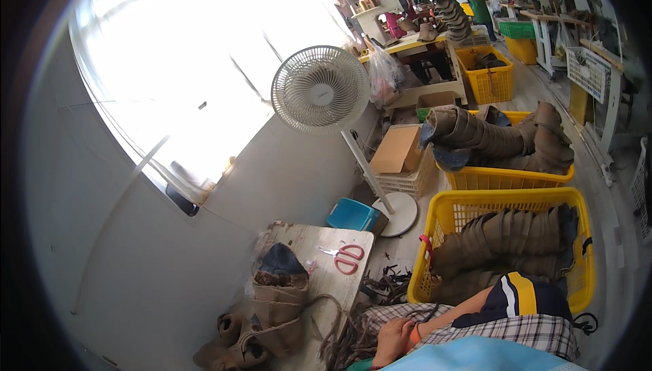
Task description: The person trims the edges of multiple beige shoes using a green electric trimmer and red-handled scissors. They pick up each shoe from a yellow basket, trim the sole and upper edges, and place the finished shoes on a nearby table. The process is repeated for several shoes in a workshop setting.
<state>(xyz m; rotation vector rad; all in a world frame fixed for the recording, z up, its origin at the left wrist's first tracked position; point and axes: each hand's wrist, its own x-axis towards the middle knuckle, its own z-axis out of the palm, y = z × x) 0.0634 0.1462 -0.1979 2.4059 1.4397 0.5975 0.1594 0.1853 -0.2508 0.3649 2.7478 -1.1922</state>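
My right forearm, in a navy, white and yellow sleeve, reaches across a checked cloth on my lap. At its end is my right hand, low in the picture, with an orange band at the wrist; its fingers are bent and partly hidden. My left hand cannot be made out apart from it. Beside the hand lies a bundle of brown strips. On the worn board to the left stand brown shoe uppers, one with a dark blue lining. Red-handled scissors rest near the board's far corner.
Yellow crates with stacked brown uppers stand at the right. A white standing fan, blue bin and cardboard-topped crate are beyond the board. Farther off, a person sits at a sewing machine and another stands.
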